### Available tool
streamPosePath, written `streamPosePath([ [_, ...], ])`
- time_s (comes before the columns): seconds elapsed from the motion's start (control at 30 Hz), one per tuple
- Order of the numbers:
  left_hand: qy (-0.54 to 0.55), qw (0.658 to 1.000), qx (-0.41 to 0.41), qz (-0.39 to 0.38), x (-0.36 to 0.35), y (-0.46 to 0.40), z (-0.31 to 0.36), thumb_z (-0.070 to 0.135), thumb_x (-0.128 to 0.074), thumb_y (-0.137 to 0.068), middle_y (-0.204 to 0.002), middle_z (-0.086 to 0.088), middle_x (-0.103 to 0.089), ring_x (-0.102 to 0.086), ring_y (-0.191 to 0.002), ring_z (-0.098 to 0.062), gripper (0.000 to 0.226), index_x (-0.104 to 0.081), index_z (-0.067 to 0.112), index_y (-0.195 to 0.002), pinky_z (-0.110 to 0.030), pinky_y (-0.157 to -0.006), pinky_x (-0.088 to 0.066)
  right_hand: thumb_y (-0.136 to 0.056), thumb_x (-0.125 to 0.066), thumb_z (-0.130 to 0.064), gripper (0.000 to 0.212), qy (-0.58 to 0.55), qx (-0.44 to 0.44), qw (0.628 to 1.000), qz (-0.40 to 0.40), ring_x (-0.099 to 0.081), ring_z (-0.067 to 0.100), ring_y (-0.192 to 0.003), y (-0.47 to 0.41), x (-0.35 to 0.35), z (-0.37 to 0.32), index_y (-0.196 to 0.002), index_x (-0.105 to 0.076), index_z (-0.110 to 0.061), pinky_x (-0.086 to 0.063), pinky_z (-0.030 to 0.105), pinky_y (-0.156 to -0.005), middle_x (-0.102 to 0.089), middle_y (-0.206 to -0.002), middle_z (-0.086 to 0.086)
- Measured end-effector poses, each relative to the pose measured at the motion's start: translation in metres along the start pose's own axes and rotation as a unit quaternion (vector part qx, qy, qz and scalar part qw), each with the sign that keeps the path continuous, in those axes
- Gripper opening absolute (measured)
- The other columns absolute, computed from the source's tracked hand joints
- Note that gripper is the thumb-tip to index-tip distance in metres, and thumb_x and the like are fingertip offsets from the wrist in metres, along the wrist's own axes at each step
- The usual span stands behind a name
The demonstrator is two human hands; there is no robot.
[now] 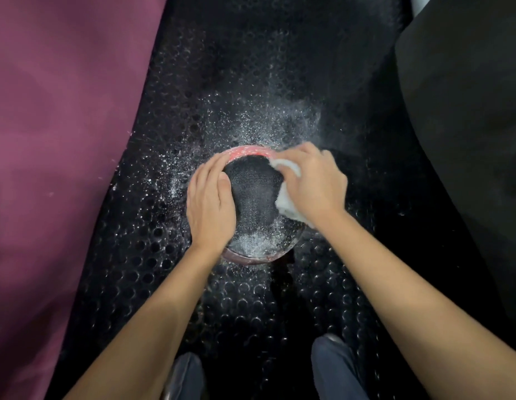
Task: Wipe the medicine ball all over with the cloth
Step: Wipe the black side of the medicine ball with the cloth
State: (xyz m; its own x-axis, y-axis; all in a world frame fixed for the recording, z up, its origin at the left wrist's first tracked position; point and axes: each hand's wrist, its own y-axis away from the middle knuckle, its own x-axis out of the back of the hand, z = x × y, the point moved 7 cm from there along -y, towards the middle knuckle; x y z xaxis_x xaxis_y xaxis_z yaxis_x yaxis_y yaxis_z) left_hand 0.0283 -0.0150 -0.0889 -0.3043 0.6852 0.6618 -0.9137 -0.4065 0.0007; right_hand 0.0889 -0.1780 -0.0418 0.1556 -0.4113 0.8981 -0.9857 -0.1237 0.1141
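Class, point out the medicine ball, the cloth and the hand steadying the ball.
ball (252,194): head view, dark textured top face.
cloth (284,203): head view, white fold showing under the right hand.
left hand (210,206): head view, back of the hand.

Both forearms are bare from the wrist to the bottom edge of the view, with no sleeve showing on either. The left hand (212,203) and the right hand (315,183) wear no gloves, rings, watch or bands that can be made out. Low in the view, two legs appear in dark blue-grey trousers (334,370), the fabric smooth and plain. Whether shoes are worn cannot be told, as the feet are too dark and blurred.
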Motion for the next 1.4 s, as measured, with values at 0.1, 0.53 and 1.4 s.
streamPosePath([
  [0.1, 0.006, 1.000, -0.003, 0.011, 0.002, 0.002, 0.000, 0.026, -0.022, -0.099, -0.148, 0.010, -0.043, -0.029, -0.138, -0.006, 0.050, -0.047, 0.023, -0.142, -0.033, -0.119, -0.018, -0.097, -0.050, -0.030, 0.023, -0.008, -0.050, 0.999, 0.006, -0.045, 0.017, -0.111, -0.001, 0.000, 0.007, -0.113, -0.064, -0.040, -0.031, 0.028, -0.073, -0.055, -0.119, -0.015],
  [0.53, -0.005, 1.000, -0.027, 0.002, -0.003, 0.011, 0.002, 0.034, -0.015, -0.096, -0.147, 0.010, -0.043, -0.030, -0.138, -0.011, 0.057, -0.045, 0.024, -0.143, -0.039, -0.117, -0.023, -0.098, -0.048, -0.026, 0.025, 0.100, 0.050, 0.994, 0.003, -0.043, 0.019, -0.104, 0.009, -0.003, -0.032, -0.115, -0.063, -0.036, -0.031, 0.029, -0.064, -0.053, -0.114, -0.010],
  [1.4, -0.156, 0.904, -0.114, -0.381, -0.005, -0.005, 0.012, 0.048, -0.093, -0.047, -0.153, 0.031, 0.022, 0.018, -0.147, -0.019, 0.146, 0.011, 0.046, -0.150, -0.059, -0.118, -0.008, -0.096, -0.047, -0.037, 0.023, -0.038, -0.042, 0.998, -0.009, -0.049, 0.022, -0.110, -0.015, -0.001, 0.015, -0.112, -0.063, -0.042, -0.036, 0.032, -0.080, -0.054, -0.116, -0.007],
])
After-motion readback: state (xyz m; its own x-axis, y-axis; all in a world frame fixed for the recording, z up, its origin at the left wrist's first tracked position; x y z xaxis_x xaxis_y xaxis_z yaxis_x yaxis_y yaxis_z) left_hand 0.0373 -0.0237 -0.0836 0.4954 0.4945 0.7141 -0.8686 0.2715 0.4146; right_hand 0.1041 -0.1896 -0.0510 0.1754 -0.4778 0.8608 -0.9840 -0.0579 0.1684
